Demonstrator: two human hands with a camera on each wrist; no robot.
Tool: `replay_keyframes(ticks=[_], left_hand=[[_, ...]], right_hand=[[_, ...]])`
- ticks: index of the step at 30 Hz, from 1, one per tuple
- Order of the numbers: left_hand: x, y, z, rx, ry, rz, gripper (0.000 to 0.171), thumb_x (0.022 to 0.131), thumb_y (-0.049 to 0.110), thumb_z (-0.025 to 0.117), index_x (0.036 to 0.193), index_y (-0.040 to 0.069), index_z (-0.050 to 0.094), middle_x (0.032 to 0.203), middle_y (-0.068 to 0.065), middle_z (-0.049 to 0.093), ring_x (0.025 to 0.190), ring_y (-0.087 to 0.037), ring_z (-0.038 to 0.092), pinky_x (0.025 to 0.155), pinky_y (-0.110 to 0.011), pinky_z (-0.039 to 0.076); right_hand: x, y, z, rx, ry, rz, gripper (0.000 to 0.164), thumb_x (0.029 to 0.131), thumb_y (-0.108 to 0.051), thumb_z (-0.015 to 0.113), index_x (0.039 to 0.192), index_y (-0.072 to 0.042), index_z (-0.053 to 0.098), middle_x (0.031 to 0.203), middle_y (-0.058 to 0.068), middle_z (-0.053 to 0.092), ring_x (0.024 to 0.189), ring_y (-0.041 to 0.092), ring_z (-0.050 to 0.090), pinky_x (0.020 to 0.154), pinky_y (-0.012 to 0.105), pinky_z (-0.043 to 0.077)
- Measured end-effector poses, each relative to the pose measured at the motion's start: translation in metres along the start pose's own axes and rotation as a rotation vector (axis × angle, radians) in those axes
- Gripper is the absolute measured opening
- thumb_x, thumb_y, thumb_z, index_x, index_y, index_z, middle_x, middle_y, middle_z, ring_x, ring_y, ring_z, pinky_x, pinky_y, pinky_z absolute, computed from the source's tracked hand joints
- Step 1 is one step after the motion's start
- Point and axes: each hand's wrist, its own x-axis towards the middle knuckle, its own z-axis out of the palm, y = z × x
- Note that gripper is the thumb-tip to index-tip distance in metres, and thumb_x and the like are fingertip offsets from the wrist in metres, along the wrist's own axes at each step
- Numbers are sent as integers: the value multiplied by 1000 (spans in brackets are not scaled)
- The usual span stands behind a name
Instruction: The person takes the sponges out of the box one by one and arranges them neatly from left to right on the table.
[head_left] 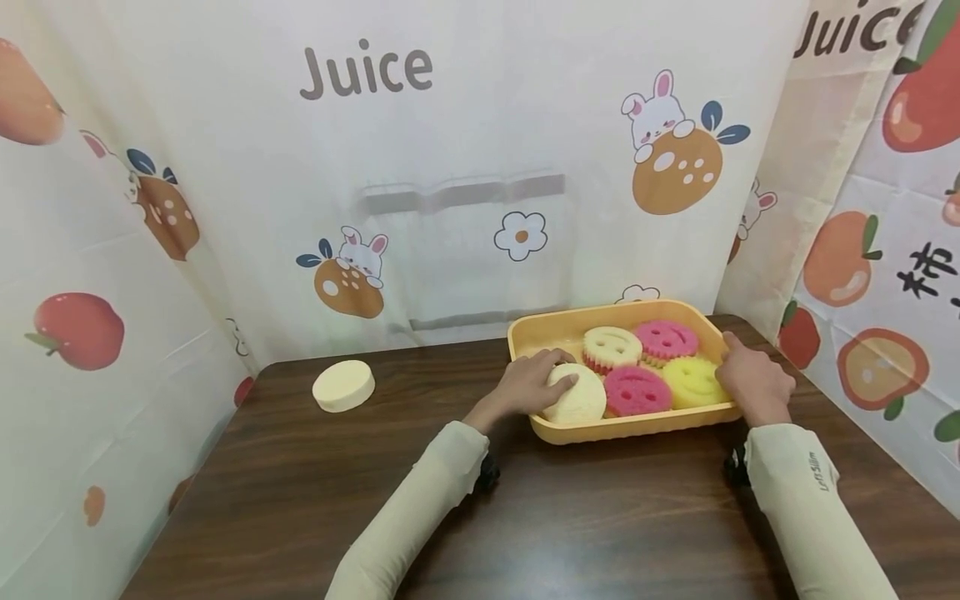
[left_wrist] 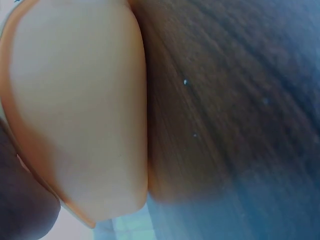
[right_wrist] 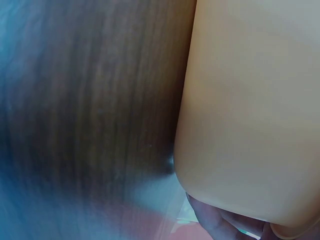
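Observation:
A yellow tray (head_left: 555, 327) holds several round sponges with smiley cut-outs: a cream-and-pink one (head_left: 611, 347), a pink one (head_left: 667, 339), a darker pink one (head_left: 637, 392) and a yellow one (head_left: 693, 382). At its left end, my left hand (head_left: 531, 383) holds a plain cream round sponge (head_left: 581, 400) between thumb and fingers, inside the tray. My right hand (head_left: 756, 382) grips the tray's right end; its fingers (right_wrist: 212, 216) show under the tray wall in the right wrist view. The left wrist view shows the tray's outer side (left_wrist: 80, 105) and part of my left hand (left_wrist: 25, 195).
Another cream disc (head_left: 343, 386) lies alone on the dark wooden table (head_left: 315, 500), left of the tray. Printed curtains (head_left: 465, 125) hang behind the table and along both sides, close to the tray's back and right.

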Motion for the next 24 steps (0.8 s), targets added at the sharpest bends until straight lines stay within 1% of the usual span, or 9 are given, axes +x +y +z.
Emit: replay_keyframes(ticks=[5,8,12,15,18,20,24], left_hand=[[-1,0,-2,-72,26,0,41,102,47,45,134,22,56,130,1,64,119,-18,61,97,-40,49],[-3,0,-6,-149,22,-9,41,103,46,45,134,21,55,133,0,62,123,-18,59,101,-39,48],[-4,-1,-11,-272,30,5,41,103,42,48,134,18,55,136,-3,59,125,-17,55,104,-37,45],[-4,-3,-12,-363,50,19,39,103,38,49,134,15,55,134,-5,59,121,-17,55,103,-34,46],[-3,-7,-14,-432,77,21,38,104,36,48,135,14,54,133,-5,59,118,-16,56,103,-33,46],[-2,-9,-14,-461,91,19,38,104,36,47,135,14,53,132,-5,59,115,-15,56,102,-32,46],[0,-13,-17,-488,104,16,39,105,35,45,136,14,52,130,-6,59,110,-16,57,99,-33,47]], right_hand=[[0,-1,0,0,-8,5,60,103,-24,30,159,-11,10,131,44,44,100,58,54,75,65,42],[0,-1,0,-2,-9,5,60,104,-25,30,159,-11,10,130,44,44,99,57,54,75,64,42],[0,0,1,-5,-5,8,60,104,-26,29,159,-11,10,130,44,44,98,57,55,75,64,42],[-1,1,1,-8,-8,11,60,104,-25,29,159,-11,10,130,44,44,98,57,55,74,64,42],[-1,2,2,-9,-8,8,60,104,-25,30,159,-11,10,129,44,45,96,56,55,73,63,43],[-1,2,2,-11,-6,2,60,104,-25,31,159,-11,10,128,44,45,95,56,55,72,63,43],[-1,1,0,-10,3,-8,60,104,-25,31,159,-11,10,126,44,46,94,56,56,70,61,43]])
